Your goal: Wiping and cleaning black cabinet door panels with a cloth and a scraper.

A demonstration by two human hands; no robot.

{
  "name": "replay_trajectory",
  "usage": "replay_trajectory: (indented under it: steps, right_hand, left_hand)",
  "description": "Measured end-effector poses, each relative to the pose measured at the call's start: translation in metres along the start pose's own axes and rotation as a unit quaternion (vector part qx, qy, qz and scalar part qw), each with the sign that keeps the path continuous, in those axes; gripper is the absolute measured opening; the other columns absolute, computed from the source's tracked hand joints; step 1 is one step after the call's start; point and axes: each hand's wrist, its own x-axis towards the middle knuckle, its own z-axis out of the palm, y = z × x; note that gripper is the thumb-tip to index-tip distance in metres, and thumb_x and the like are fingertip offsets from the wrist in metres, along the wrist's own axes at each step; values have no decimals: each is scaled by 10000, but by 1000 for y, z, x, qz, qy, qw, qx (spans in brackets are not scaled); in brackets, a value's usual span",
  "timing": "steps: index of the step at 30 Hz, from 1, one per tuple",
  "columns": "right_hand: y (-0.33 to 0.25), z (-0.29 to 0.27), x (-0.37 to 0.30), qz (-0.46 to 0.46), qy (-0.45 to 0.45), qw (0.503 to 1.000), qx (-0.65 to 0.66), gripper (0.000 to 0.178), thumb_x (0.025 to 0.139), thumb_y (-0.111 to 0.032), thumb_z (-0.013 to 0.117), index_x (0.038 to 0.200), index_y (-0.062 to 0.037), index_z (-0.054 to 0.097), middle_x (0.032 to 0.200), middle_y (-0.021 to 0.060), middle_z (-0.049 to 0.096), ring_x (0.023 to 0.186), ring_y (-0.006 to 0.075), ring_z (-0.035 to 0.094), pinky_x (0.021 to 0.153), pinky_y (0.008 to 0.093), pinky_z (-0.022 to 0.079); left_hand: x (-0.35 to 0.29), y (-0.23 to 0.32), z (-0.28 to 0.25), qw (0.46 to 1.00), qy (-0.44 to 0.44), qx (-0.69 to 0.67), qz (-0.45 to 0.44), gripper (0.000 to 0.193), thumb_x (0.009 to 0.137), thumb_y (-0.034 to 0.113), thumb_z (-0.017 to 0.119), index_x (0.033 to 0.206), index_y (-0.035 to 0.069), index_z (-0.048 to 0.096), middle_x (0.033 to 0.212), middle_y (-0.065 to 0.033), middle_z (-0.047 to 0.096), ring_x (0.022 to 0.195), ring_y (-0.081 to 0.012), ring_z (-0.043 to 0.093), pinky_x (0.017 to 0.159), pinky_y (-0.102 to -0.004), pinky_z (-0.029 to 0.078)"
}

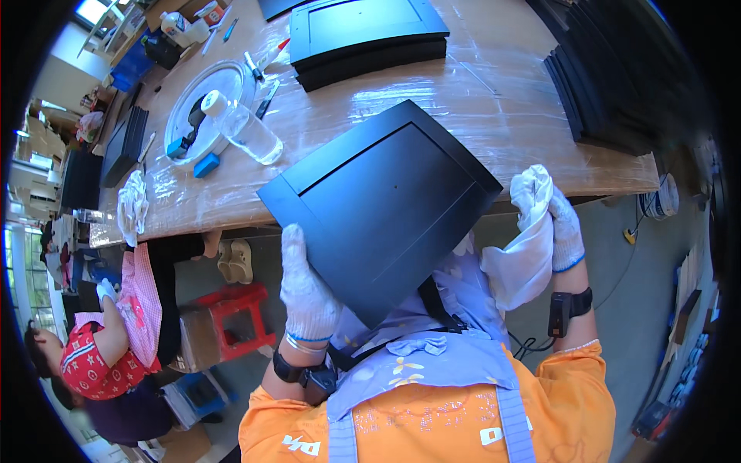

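The black panel (394, 202) hides fingers of the left hand (309, 297).

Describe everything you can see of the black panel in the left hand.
The black panel is flat and roughly rectangular, smooth with a dull sheen, perhaps painted board. A frame-like border, marked by straight lines, sets off its plain middle, where one small dark dot shows. It is held askew, one corner toward the table. The gloved left hand grips its lower left edge; the white cloth is near its right corner. Whether it touches the apron is unclear.
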Motion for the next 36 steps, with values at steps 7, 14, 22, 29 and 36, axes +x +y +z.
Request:
replay_trajectory:
  steps: [7, 14, 22, 29, 36]
  right_hand:
    - [-21, 177, -1, -345, -228, 843, -342, 342, 909, -183, 621, 1217, -34, 607, 1069, 107, 685, 884, 187, 676, 759, 349, 551]
    - [44, 229, 39, -427, -295, 653, -552, 167, 790, -138, 671, 931, -129, 581, 892, 72, 614, 755, 269, 626, 685, 416, 505]
    - [25, 224, 33, -368, -339, 599, -625, 217, 820, -129, 625, 1036, -111, 630, 966, 102, 627, 822, 288, 619, 694, 367, 506]
    - [13, 129, 80, -385, -157, 594, -688, 327, 819, -9, 608, 1145, -36, 609, 1086, 146, 648, 978, 374, 623, 852, 436, 521]
    - [-10, 78, 36, -296, -119, 638, -700, 338, 751, -40, 656, 1088, -52, 669, 1019, 162, 664, 970, 350, 649, 827, 421, 547]
  left_hand:
    - [16, -9, 6, 994, -44, -85, -44, 585, 1036, 492, 405, 1419, 53, 459, 1329, -135, 577, 1191, -265, 586, 1041, -411, 469]
    - [9, 12, 30, 972, -52, -195, -119, 619, 1014, 539, 385, 1426, 85, 465, 1368, -137, 564, 1243, -300, 548, 1097, -441, 408]
    - [21, 12, 24, 982, -73, -149, -87, 637, 1027, 532, 378, 1434, 48, 450, 1404, -148, 534, 1262, -307, 538, 1094, -447, 412]
    - [25, 14, 1, 962, -79, -237, -115, 563, 1016, 488, 460, 1401, 78, 502, 1375, -113, 561, 1230, -289, 550, 1065, -430, 434]
    - [29, 19, 8, 983, -1, -142, -117, 477, 1015, 389, 489, 1359, 60, 526, 1296, -119, 605, 1149, -267, 607, 989, -417, 502]
